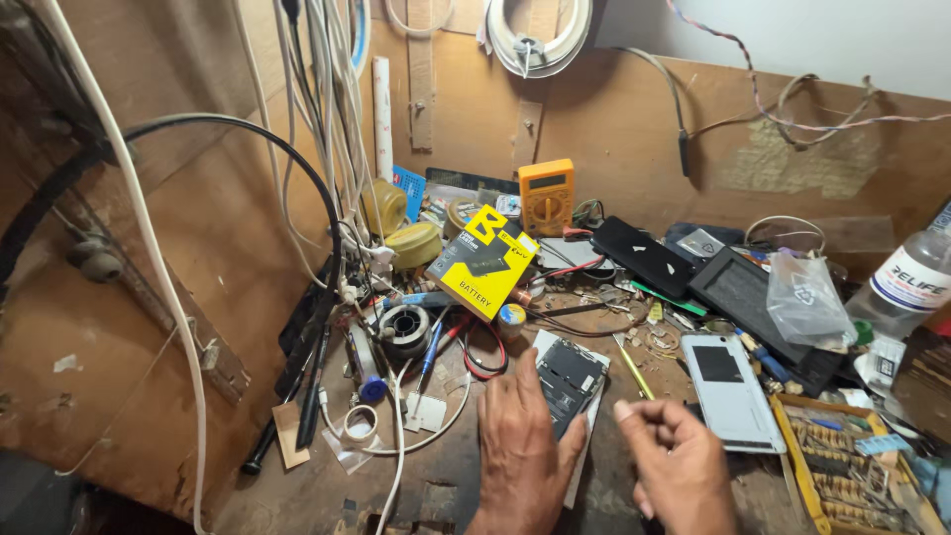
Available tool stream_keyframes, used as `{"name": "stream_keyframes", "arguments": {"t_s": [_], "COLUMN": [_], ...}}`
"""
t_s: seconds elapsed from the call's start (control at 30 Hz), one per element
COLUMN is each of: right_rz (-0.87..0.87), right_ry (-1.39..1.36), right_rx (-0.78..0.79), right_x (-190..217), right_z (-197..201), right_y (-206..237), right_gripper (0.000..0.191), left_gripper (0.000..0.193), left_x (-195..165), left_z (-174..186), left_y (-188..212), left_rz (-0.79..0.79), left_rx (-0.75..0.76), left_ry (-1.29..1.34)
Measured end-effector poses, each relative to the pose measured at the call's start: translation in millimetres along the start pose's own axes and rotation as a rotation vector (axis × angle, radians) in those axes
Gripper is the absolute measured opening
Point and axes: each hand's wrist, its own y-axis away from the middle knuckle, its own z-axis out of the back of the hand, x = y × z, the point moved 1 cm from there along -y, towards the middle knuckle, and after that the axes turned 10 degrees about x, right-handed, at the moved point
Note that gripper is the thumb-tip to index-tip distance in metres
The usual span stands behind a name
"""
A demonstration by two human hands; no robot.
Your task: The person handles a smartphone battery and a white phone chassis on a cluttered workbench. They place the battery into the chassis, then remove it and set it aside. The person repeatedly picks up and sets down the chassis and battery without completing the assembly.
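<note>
Yellow battery box [482,261] beyond opened phone [569,381] under flat, spread left hand [520,446]; right hand [677,464] loosely curled, empty.

A worn wooden workbench [297,495] carried the clutter, its surface scratched and stained. On it lay an opened phone [570,381] face down, a white phone [730,389], a black tablet [750,297], a yellow-and-black battery box [482,263] and a solder spool [404,327]. A yellow multimeter [546,196] leaned at the back, a clear plastic bottle [911,282] stood at the right, and a roll of tape [361,423] lay near a white cable [396,466].
</note>
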Motion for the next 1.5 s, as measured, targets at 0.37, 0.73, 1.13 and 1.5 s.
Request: {"name": "stream_keyframes", "arguments": {"t_s": [0.37,0.73,1.13,1.5], "right_rz": [0.002,-0.221,0.27,0.327], "right_ry": [0.713,0.995,0.474,0.098], "right_rx": [-0.064,0.109,-0.24,-0.263], "right_x": [4.9,44.4,47.9,63.5], "right_z": [-11.8,-39.6,29.1,47.1], "right_y": [-8.6,-1.2,-22.8,-0.8], "right_gripper": [0.047,0.059,0.035,0.032], "left_gripper": [0.081,0.078,0.072,0.073], "left_x": [-11.2,-23.2,-9.3,-6.5], "left_z": [72.3,116.0,116.4,109.1], "left_y": [-3.7,-11.0,-7.6,-9.5], "left_rz": [0.081,0.17,0.079,0.169], "left_rx": [-0.057,-0.123,-0.169,-0.124], "left_ry": [0.059,0.055,0.008,0.052]}}
